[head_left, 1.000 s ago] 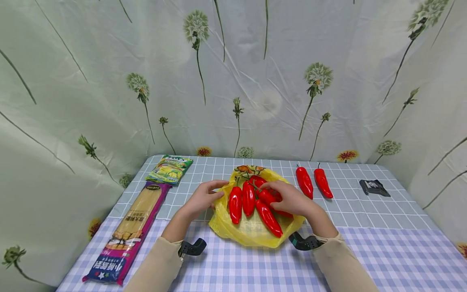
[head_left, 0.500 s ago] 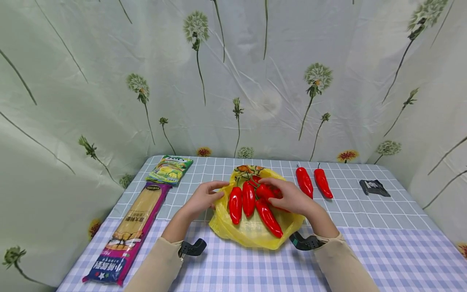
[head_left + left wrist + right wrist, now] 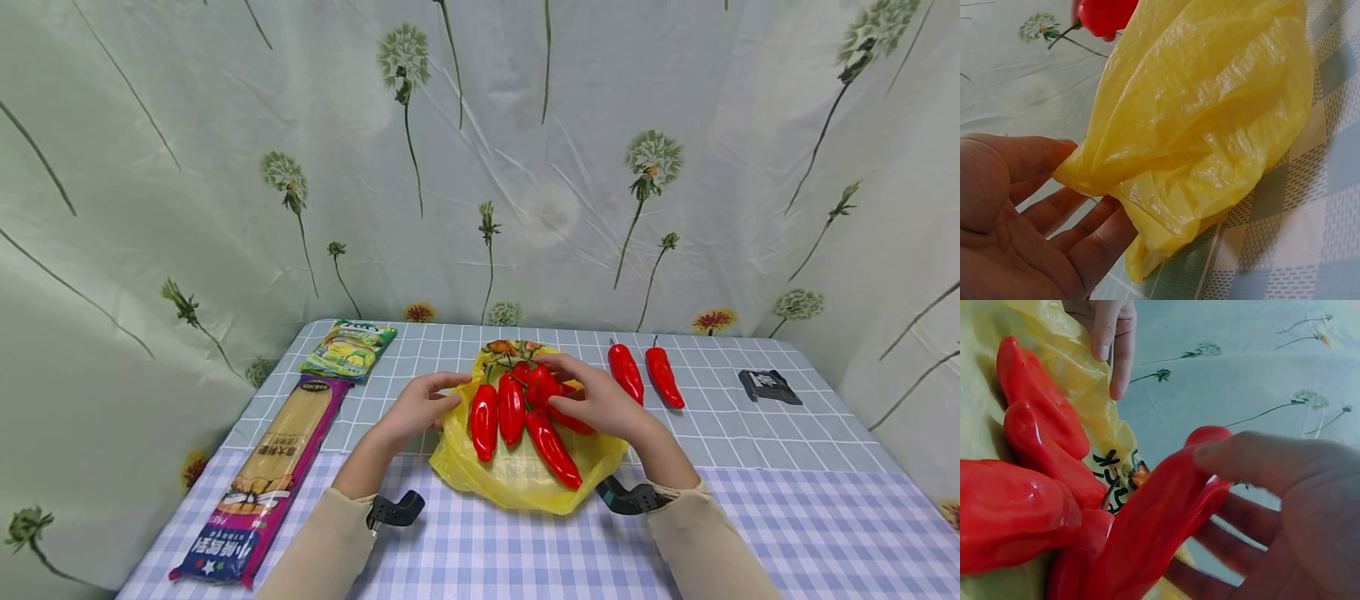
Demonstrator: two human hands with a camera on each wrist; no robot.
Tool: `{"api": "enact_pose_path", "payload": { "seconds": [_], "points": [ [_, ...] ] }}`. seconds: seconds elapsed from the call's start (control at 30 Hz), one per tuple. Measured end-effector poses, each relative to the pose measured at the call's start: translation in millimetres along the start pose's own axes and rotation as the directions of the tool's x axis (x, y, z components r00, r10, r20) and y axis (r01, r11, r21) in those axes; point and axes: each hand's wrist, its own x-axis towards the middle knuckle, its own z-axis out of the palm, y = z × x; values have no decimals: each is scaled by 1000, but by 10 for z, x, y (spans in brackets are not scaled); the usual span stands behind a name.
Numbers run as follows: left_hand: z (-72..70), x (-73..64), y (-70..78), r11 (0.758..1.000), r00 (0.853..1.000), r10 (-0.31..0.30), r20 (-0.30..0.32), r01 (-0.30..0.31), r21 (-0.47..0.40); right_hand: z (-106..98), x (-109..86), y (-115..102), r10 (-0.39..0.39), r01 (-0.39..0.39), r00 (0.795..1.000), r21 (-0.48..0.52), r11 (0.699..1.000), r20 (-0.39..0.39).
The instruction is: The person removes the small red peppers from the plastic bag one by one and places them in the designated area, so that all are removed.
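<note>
Left hand (image 3: 416, 410) pinches the yellow bag (image 3: 487, 488); right hand (image 3: 603, 406), above its opposite side, holds one pepper (image 3: 1154, 512) (seemingly).

L hand (image 3: 414, 409) pinching, R hand (image 3: 607, 406) gripping, both fwd & apart.

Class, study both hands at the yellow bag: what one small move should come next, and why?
I'd probably lift the red pepper in the right hand clear of the yellow bag. That hand grips it beside other peppers, the left hand pinches the bag's edge, and two loose peppers lie outside, suggesting unpacking, though packing isn't ruled out.
</note>
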Motion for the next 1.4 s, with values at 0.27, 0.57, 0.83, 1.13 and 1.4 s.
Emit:
{"api": "enact_pose_path", "payload": {
  "seconds": [0.27, 0.57, 0.83, 1.13, 1.4],
  "points": [
    [-7, 5, -7, 1000, 1000, 9, 17, -9, 10, -28, -1, -34, -80, 82, 994, 27, 996, -73],
    [-3, 5, 9, 1000, 1000, -3, 9, 3, -1, -96, -26, -64, -121, 129, 980, 40, 991, -159],
    [-4, -5, 16, 1000, 1000, 1, 13, -1, 7, -159, -48, -45, -135, 137, 966, -5, 991, -221],
    [-7, -3, -13, 1000, 999, 14, 29, -14, 3, -306, -120, -23, -99, 101, 953, -9, 995, -285],
    [-14, -10, -4, 1000, 1000, 13, 25, -13, 1, -428, -168, 38, -64, 91, 929, 59, 994, -364]
  ]
}}
